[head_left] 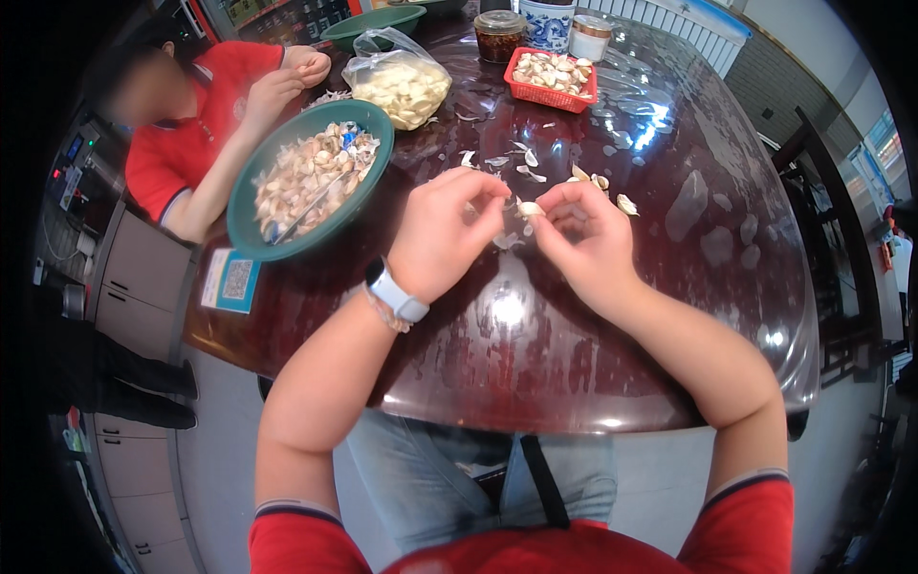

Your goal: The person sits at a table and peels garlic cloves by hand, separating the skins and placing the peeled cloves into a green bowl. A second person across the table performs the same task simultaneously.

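Observation:
Between the thumb and fingers of my right hand (594, 244) is a pale garlic clove (531, 209), with a scrap of skin at its left end. My left hand (448, 233) is just left of the clove, thumb and index fingertips brought together; whether a bit of peel is between them is too small to tell. Loose garlic skins (531, 172) lie on the table beyond my hands. Behind the right fingers sit a few cloves, partly hidden, and one more clove (627, 205) rests to their right.
A green basin (384, 143) of unpeeled garlic stands left, beside a plastic bag of peeled cloves (401, 90). A red basket (552, 98) holds more garlic. Lidded jars (500, 36) stand at the back of the glossy table (609, 380). A co-worker in red (215, 93) sits left.

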Demonstrator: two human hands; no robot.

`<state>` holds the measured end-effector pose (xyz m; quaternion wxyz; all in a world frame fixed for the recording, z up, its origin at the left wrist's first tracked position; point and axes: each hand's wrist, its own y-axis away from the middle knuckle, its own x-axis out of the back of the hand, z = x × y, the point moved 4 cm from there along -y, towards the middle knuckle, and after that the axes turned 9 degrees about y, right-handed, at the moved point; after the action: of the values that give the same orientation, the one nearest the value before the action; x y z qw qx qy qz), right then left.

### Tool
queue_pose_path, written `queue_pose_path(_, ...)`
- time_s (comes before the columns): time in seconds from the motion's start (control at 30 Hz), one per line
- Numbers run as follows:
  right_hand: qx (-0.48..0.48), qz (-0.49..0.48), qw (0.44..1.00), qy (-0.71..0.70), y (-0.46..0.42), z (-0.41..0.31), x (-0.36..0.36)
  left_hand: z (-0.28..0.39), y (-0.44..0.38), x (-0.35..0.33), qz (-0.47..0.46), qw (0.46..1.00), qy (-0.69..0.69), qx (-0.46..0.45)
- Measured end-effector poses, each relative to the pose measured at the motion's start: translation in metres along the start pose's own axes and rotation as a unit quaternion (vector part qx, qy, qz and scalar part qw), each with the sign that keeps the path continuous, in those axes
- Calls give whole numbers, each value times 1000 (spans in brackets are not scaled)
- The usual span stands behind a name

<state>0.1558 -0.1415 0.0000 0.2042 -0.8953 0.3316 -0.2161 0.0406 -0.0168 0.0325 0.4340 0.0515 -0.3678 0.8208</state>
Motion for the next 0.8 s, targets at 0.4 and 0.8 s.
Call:
queue_pose_path(0.4,-17,21,999,-34,0,-2,0,3,3,-6,-47,998,-31,-35)
queue_pose_path(0.8,8,-6,1000,-9,0,3,0,4,2,-5,-18,1000,-23,-2)
